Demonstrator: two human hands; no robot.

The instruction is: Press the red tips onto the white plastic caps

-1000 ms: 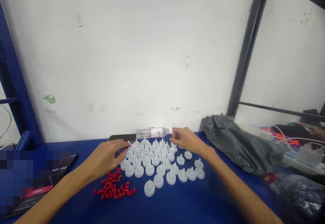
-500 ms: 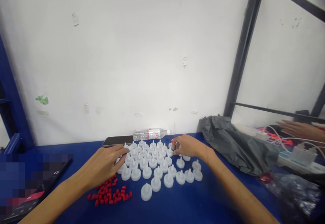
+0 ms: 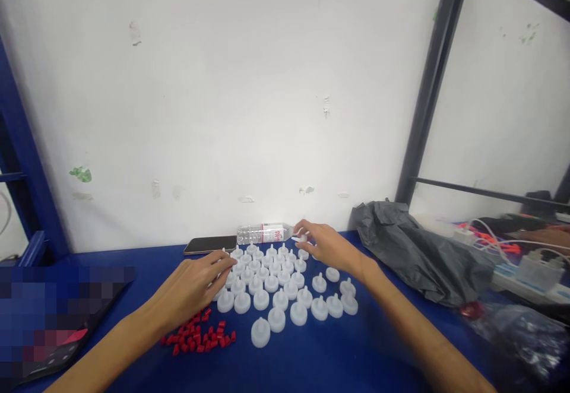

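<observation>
Many white plastic nozzle caps (image 3: 271, 282) stand tips up in loose rows on the blue table. My right hand (image 3: 327, 244), at the back right of the group, pinches a white nozzle cap (image 3: 302, 239) lying tilted between thumb and fingers, its tip towards the left. At the group's left edge, my left hand (image 3: 200, 280) is bent over with fingertips close together among the caps. What those fingers hold, if anything, is hidden. Just below that hand lies a pile of small red caps (image 3: 200, 336).
Behind the nozzle caps lie a clear plastic bottle (image 3: 262, 234) and a dark phone (image 3: 210, 245). A grey plastic bag (image 3: 414, 253) is at the right, beside a power strip (image 3: 534, 280) with cables. Another person's hand (image 3: 545, 233) shows blurred at the far right.
My right hand has moved back and slightly left, and a white nozzle cap now shows tilted in its fingers. My left hand stays at the left edge of the group.
</observation>
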